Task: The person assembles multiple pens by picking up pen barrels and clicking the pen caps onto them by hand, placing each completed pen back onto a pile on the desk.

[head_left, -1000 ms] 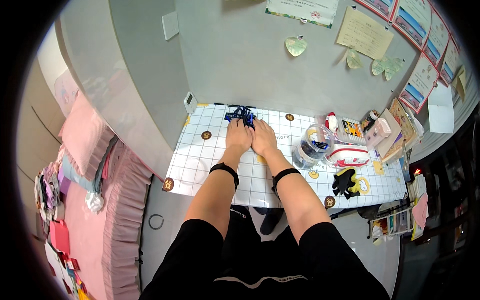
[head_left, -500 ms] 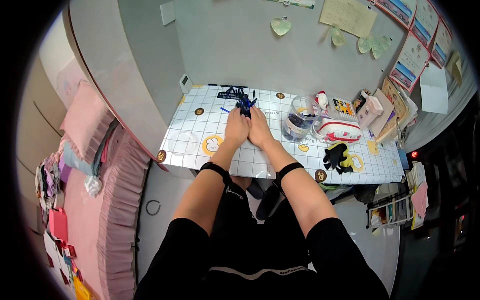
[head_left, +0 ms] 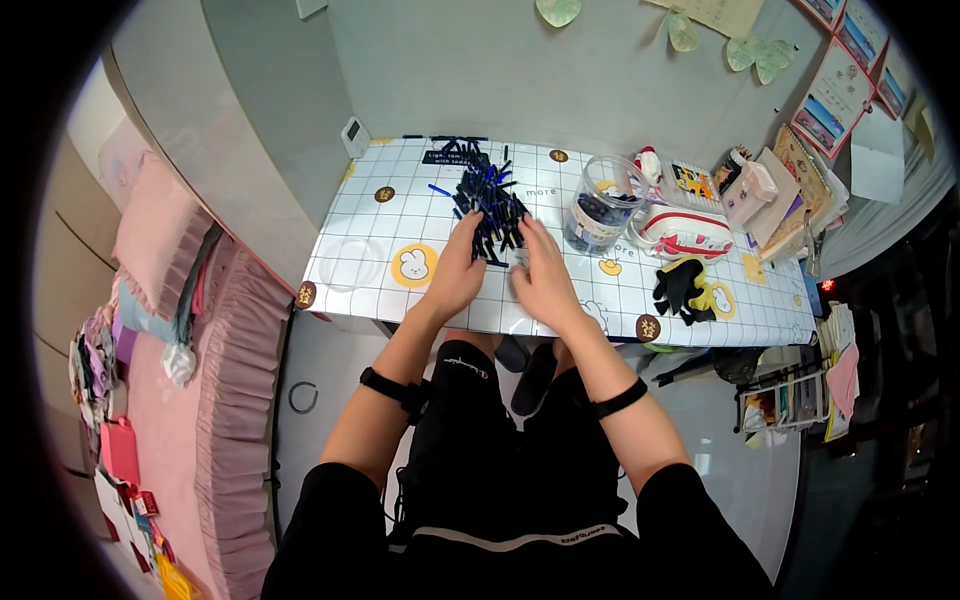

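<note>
A loose heap of short dark blue and black sticks (head_left: 487, 200), like pen ink cartridges, lies spread over the white gridded tabletop (head_left: 400, 320). At the heap's near left edge, my left hand (head_left: 458, 268) has its fingers stretched out against the sticks. My right hand (head_left: 545, 275) faces it from the right side, fingers extended and the tips beside the heap. Neither hand grips anything that I can see. To the right stands a clear round jar (head_left: 597, 225), without a lid, with more dark sticks inside. A clear round lid (head_left: 350, 263) lies at the left.
Right of the jar sit a white and red pencil case (head_left: 690, 232), a black and yellow glove-like item (head_left: 684, 290) and upright books (head_left: 810, 185). A small white device (head_left: 354, 137) leans at the back left corner. A pink bed (head_left: 165, 400) is beyond the left edge.
My hands have drawn back toward me and moved apart. The sticks, bunched between them before, now lie in a wider, flatter heap reaching nearer to me. The view has shifted slightly.
</note>
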`<act>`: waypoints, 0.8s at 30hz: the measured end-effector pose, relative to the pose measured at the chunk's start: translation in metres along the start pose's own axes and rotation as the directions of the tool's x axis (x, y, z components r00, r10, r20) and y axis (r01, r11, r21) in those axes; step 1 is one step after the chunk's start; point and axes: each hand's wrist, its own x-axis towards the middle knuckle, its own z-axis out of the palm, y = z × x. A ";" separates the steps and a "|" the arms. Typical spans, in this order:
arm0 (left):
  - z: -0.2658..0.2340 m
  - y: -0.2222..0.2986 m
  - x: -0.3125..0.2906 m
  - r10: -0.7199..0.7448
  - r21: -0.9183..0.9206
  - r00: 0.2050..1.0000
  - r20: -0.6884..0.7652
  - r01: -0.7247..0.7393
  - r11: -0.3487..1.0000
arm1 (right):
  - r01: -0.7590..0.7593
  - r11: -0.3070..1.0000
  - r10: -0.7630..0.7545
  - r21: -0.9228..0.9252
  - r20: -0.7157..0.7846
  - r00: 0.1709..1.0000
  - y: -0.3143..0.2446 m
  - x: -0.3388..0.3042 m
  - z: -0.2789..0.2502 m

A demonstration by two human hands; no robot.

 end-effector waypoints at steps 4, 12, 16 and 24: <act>-0.006 0.009 -0.012 0.091 0.184 0.993 0.077 -0.104 0.977 | -0.012 1.000 0.011 0.014 0.033 0.999 -0.003 -0.007 -0.005; -0.010 0.015 -0.018 0.196 0.284 0.980 -0.032 -0.179 0.942 | 0.076 0.997 -0.076 -0.007 -0.132 0.988 0.001 -0.004 -0.002; -0.013 0.014 -0.028 0.260 0.438 0.959 -0.109 -0.189 0.879 | 0.066 0.995 -0.079 -0.073 -0.188 0.979 -0.011 -0.011 -0.007; -0.015 0.029 -0.035 0.157 0.612 0.985 -0.074 -0.080 0.787 | 0.021 1.000 -0.024 -0.022 -0.124 0.992 -0.013 -0.015 -0.008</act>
